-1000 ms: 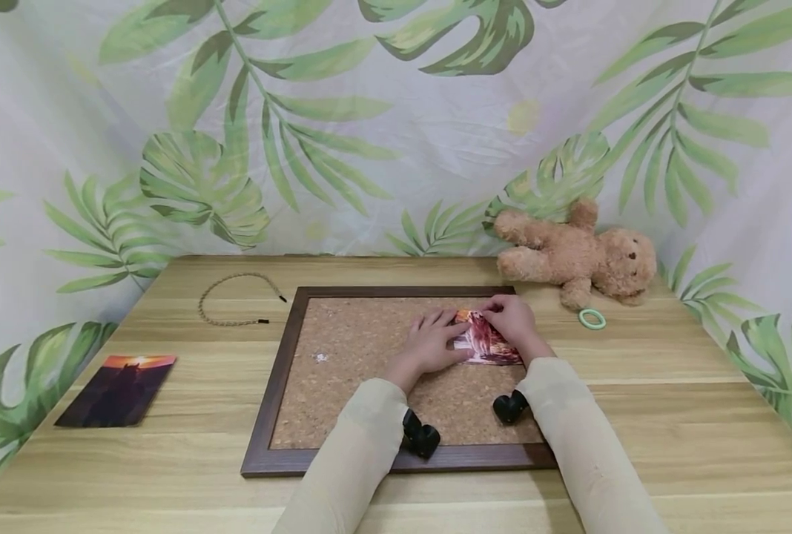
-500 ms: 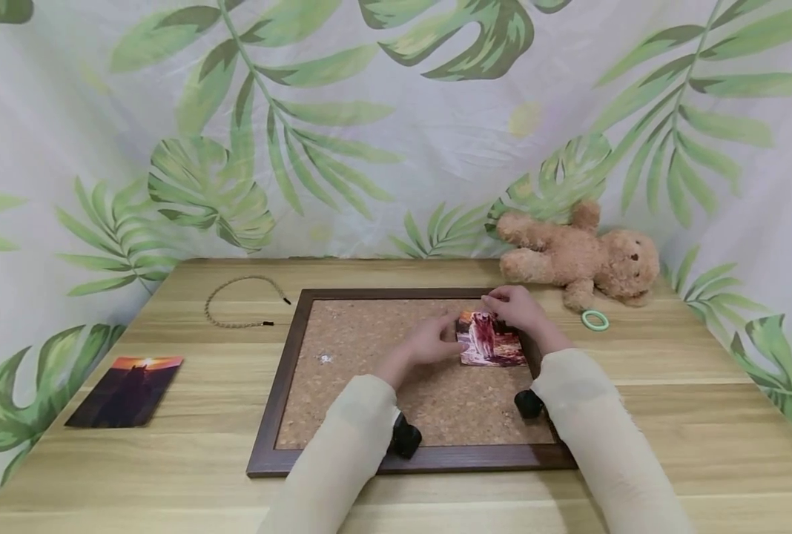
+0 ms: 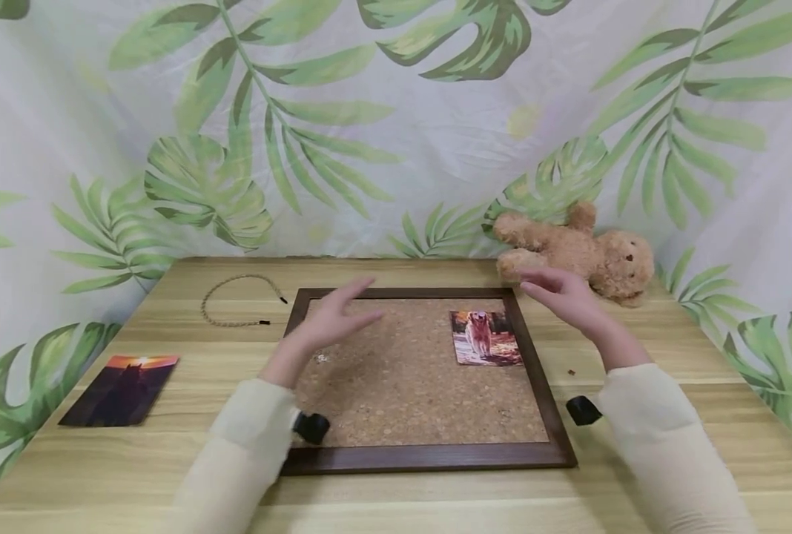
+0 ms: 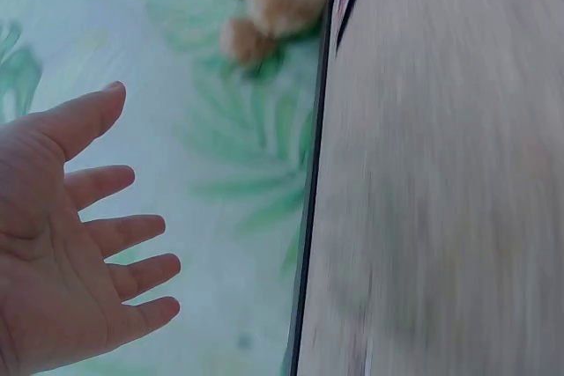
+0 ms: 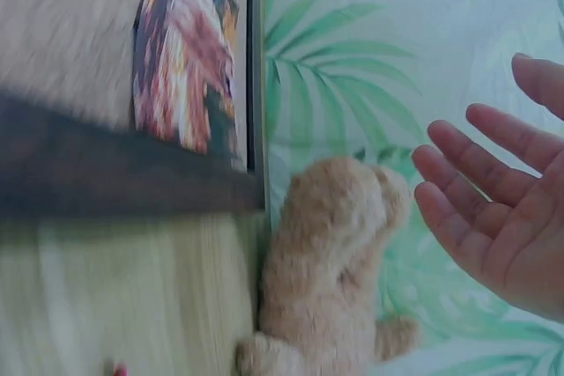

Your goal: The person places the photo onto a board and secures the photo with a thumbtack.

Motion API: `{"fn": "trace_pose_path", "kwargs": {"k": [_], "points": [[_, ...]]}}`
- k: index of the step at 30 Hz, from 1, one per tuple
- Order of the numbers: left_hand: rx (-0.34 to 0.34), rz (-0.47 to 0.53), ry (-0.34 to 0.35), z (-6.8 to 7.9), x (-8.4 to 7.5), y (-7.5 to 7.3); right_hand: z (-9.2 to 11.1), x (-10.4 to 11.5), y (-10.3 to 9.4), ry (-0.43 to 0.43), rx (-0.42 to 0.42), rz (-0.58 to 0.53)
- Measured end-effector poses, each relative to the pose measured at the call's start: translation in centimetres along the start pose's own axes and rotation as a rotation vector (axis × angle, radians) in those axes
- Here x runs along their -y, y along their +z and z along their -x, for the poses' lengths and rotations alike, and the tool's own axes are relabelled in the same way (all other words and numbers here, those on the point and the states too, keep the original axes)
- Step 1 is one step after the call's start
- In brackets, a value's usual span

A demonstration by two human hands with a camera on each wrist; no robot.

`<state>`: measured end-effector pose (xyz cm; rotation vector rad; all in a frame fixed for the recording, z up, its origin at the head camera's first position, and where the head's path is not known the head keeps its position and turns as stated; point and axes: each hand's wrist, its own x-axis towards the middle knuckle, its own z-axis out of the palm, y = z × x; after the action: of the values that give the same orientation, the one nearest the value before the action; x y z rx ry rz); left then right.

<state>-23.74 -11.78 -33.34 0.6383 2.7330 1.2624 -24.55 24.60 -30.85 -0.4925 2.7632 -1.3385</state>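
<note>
A photo of a golden dog (image 3: 486, 339) lies on the right part of a cork board (image 3: 423, 400), near its dark wooden frame. My left hand (image 3: 325, 322) is raised over the board's left side, fingers spread and holding nothing. Beyond the right edge of the frame hovers my right hand (image 3: 566, 297), which overlaps the teddy bear (image 3: 619, 259) in the head view. In the right wrist view the fingers (image 5: 471, 165) are loosely extended with nothing in them. The left palm (image 4: 53, 279) is bare too. A small shiny cluster (image 3: 322, 357) sits on the cork by my left wrist.
A dark sunset photo (image 3: 119, 393) lies at the table's left. Behind it is a thin braided hoop with black tips (image 3: 236, 324). A tiny reddish-brown thing (image 3: 572, 372) lies right of the frame. Leaf-print cloth (image 3: 342, 148) hangs behind the table.
Both hands have left the dog photo and moved apart, left hand leftward, right hand rightward. The dog photo stays on the cork, uncovered. The green ring is now hidden behind the right hand.
</note>
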Motion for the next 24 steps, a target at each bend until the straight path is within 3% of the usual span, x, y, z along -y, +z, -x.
{"fn": "trace_pose_path", "kwargs": {"k": [6,11,19,24], "points": [[-0.101,-0.025,-0.092,4.7,4.4,-4.6,2.9,-1.9,-1.2,-0.009,-0.106,0.010],[-0.190,0.016,-0.161,8.8,7.3,-7.6,4.9,-4.0,-1.7,0.002,-0.124,-0.029],[-0.349,0.017,-0.303,15.4,11.7,-11.6,6.6,-7.3,-1.1,0.023,-0.045,-0.071],[-0.425,-0.017,-0.457,18.6,15.0,-12.7,7.1,-9.2,-0.6,0.098,0.002,-0.130]]}}
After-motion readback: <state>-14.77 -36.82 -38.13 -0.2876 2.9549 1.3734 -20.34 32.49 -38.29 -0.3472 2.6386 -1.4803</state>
